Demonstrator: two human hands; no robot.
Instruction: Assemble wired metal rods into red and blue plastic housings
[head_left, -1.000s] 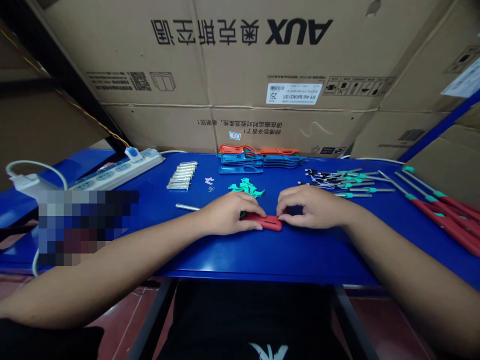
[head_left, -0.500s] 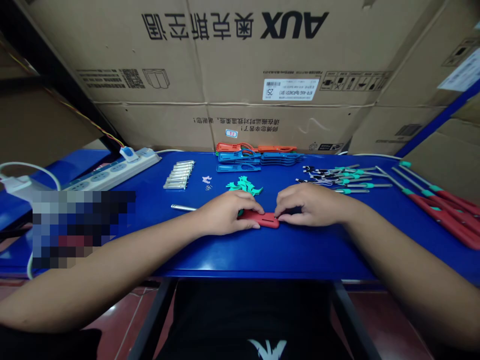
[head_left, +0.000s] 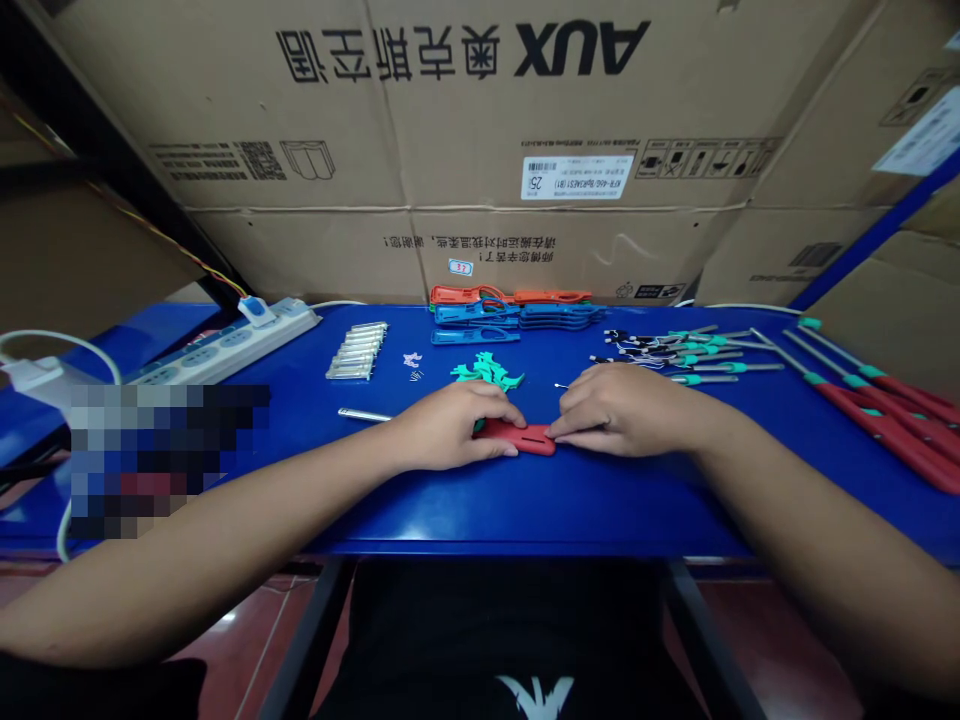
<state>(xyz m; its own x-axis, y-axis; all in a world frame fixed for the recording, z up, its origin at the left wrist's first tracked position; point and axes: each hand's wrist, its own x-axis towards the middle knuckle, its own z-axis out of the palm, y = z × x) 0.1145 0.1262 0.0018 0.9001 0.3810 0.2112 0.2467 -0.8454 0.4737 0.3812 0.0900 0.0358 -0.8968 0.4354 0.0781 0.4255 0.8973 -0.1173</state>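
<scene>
My left hand is wrapped round the red handle of a long-necked lighter lying on the blue table. The handle's right end, with a dark slot, shows beyond my fingers. A silver tube comes out on the left side of that hand, and a bit of green shows beneath the fingers. At the handle's right tip, my right hand has thumb and forefinger closed together, touching the end. Whatever sits between those fingertips is hidden. Behind the handle lies a pile of green plastic pieces.
Blue and orange handle shells are stacked at the back. Clear cylinders, pink bits and small springs lie left. Wired metal tubes and red-handled lighters lie right. A power strip stands far left.
My right fingers have closed in on the handle's right tip, covering a small dark bit that showed there. A small white-tipped wire now shows behind my right hand. My left hand keeps its grip.
</scene>
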